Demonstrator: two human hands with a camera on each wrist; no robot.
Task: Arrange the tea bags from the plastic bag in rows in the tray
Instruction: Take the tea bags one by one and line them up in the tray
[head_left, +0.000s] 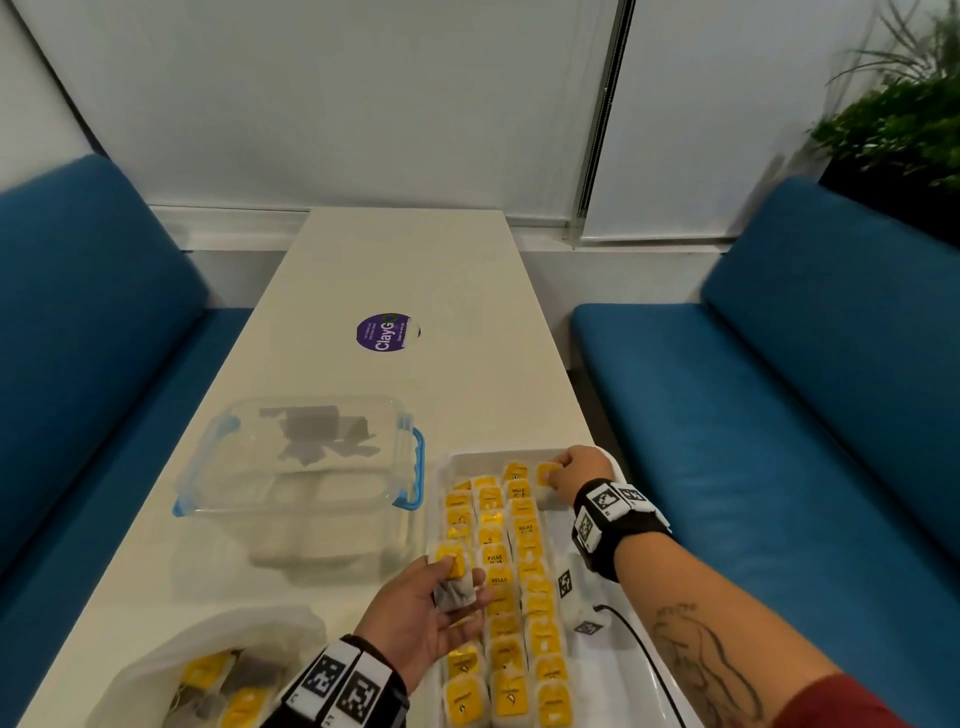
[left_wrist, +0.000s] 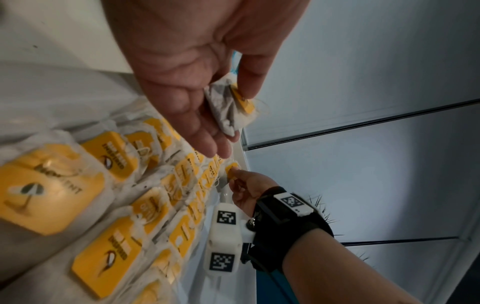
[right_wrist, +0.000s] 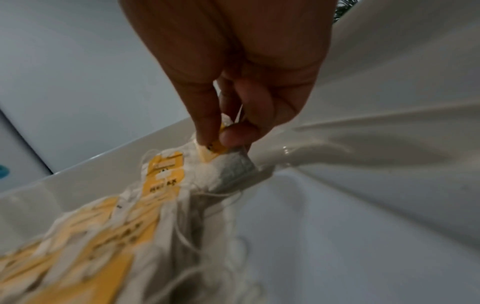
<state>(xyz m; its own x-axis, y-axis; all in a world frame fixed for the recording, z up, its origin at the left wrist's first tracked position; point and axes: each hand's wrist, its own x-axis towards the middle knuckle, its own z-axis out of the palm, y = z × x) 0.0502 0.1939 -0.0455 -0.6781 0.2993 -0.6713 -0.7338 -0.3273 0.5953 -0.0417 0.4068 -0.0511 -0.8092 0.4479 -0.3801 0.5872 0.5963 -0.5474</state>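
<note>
A white tray (head_left: 613, 644) holds several rows of yellow-tagged tea bags (head_left: 519, 545). My right hand (head_left: 574, 467) reaches to the tray's far right corner and pinches a tea bag (right_wrist: 223, 162) by its yellow tag, with the bag's lower end against the tray floor. My left hand (head_left: 441, 597) hovers palm up over the tray's left rows, thumb pressing another tea bag (left_wrist: 231, 105) against the fingers. The plastic bag (head_left: 171, 670) with more tea bags lies at the near left, partly behind my left wrist.
A clear lidded container (head_left: 296, 462) with blue clips stands left of the tray. A purple round sticker (head_left: 387, 332) marks the table (head_left: 405, 260) beyond. Blue benches (head_left: 779, 415) flank the table. A white tagged device (head_left: 571, 592) and a black cable (head_left: 644, 654) lie in the tray's bare right strip.
</note>
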